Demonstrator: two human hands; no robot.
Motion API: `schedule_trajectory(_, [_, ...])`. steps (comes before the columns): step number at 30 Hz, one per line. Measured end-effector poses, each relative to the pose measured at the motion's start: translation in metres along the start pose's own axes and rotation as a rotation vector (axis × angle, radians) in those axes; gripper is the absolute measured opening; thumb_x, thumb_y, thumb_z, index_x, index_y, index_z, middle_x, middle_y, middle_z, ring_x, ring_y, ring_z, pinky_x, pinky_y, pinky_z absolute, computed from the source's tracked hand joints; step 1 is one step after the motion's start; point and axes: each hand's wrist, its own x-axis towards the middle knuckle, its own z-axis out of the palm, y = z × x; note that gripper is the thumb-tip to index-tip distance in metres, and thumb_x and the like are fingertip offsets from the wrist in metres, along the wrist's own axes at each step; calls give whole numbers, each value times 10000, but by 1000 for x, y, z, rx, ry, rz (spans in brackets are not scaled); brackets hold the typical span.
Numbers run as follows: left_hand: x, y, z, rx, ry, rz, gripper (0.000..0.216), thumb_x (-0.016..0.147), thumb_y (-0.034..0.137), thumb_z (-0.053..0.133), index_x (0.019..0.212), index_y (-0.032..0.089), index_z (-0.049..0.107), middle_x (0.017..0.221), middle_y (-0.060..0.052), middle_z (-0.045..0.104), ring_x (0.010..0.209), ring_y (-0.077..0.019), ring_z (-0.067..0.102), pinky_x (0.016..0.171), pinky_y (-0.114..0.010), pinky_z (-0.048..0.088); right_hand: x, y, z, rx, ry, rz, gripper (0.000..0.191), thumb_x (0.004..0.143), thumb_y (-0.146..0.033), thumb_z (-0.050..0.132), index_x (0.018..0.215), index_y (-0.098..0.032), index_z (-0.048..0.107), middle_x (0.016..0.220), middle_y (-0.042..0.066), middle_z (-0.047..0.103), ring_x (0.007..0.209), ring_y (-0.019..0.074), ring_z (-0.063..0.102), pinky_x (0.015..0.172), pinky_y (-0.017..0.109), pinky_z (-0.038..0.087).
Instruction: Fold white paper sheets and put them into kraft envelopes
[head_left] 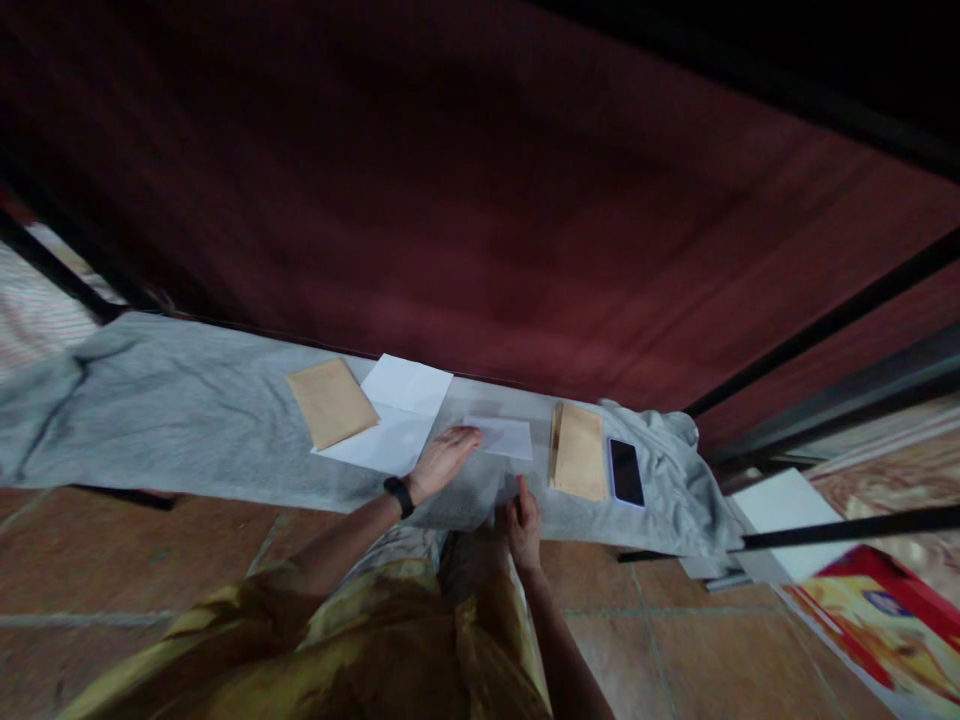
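My left hand point(444, 460) lies flat with fingers stretched out, its fingertips touching a small white paper point(501, 436) on the grey cloth point(187, 410). A black watch sits on that wrist. My right hand point(523, 522) rests at the cloth's near edge with its fingers curled; what it holds, if anything, is hidden. A larger white sheet point(397, 415) lies left of my left hand, partly under a brown envelope point(331, 402). A stack of brown envelopes point(579, 451) lies to the right, with a dark phone point(626, 472) beside it.
The grey cloth covers a long low surface in front of a dark red wall point(480, 220). Terracotta floor tiles point(150, 560) lie below. At the right are a white sheet point(787, 520), a dark bar point(847, 528) and a red and yellow printed item point(877, 630).
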Motion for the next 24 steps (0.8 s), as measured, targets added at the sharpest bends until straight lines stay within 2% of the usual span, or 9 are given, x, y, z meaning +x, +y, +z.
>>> schedule_trajectory(4, [-39, -13, 20, 75, -163, 106, 354, 935, 74, 411, 1195, 204, 614, 1280, -54, 661, 1265, -175, 548, 1134, -358, 396, 0, -3, 1, 51, 58, 66, 582, 1035, -454, 243, 1516, -150, 365, 1457, 153, 525, 1306, 258, 509, 1046, 448, 445])
schedule_trajectory(8, [-60, -14, 31, 133, -243, 115, 459, 860, 24, 449, 1273, 181, 574, 1335, -84, 634, 1278, -186, 552, 1156, -351, 361, 2, -8, 3, -41, 7, -30, 551, 1038, -406, 244, 1509, -155, 381, 1482, 148, 502, 1357, 249, 467, 1083, 465, 418])
schedule_trajectory(12, [-62, -2, 28, 171, -281, 89, 528, 804, 33, 480, 1302, 193, 550, 1368, -98, 603, 1312, -213, 525, 1177, -382, 317, 8, -17, 10, -230, -110, -188, 508, 1046, -321, 251, 1502, -155, 402, 1527, 136, 458, 1417, 228, 398, 1149, 477, 339])
schedule_trajectory(15, [-61, 8, 30, 182, -277, 56, 474, 815, 106, 512, 1280, 180, 570, 1392, -118, 588, 1330, -239, 510, 1199, -423, 266, 9, -23, 15, -379, -178, -266, 496, 1051, -312, 273, 1513, -176, 395, 1535, 129, 453, 1440, 234, 368, 1179, 495, 268])
schedule_trajectory(19, [-59, 17, 43, 175, -254, 30, 437, 929, 253, 461, 1352, 176, 543, 1476, -116, 528, 1390, -238, 448, 1208, -437, 223, 5, -26, 17, -471, -180, -304, 511, 1058, -348, 282, 1533, -180, 362, 1547, 136, 432, 1445, 239, 362, 1189, 483, 231])
schedule_trajectory(24, [-49, 24, 58, 179, -299, 48, 507, 998, 302, 336, 1480, 165, 411, 1572, -101, 407, 1474, -201, 314, 1219, -436, 151, 2, -27, 15, -514, -183, -305, 524, 1063, -361, 270, 1539, -155, 345, 1548, 144, 427, 1451, 246, 350, 1197, 492, 209])
